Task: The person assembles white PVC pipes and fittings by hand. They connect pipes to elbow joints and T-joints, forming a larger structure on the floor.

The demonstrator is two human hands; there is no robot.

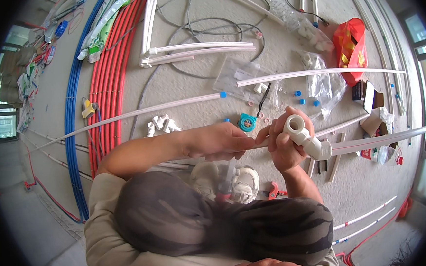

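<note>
My right hand (pixel 287 140) is wrapped round a white plastic pipe fitting (pixel 305 136), an angled piece whose round opening faces up. A white pipe with a red stripe (pixel 379 140) runs from the fitting toward the right. Beside it, my left hand (pixel 225 141) is closed, its fingertips nearly touching the right hand's fingers. A thin pinkish piece shows between the two hands; what it is I cannot make out. Just beyond the hands lies a teal tape measure (pixel 247 122) with a black strap. Red-handled pipe cutters (pixel 275 190) rest on the floor near my shoes.
Several white fittings (pixel 162 124) lie left of the hands. A blue-tipped white pipe (pixel 172 106) crosses the floor ahead. Red pipes (pixel 110 90) and blue pipes (pixel 72 112) run along the left. A red bag (pixel 350 51), clear plastic bags (pixel 322 85) and an open carton (pixel 374 122) are at right.
</note>
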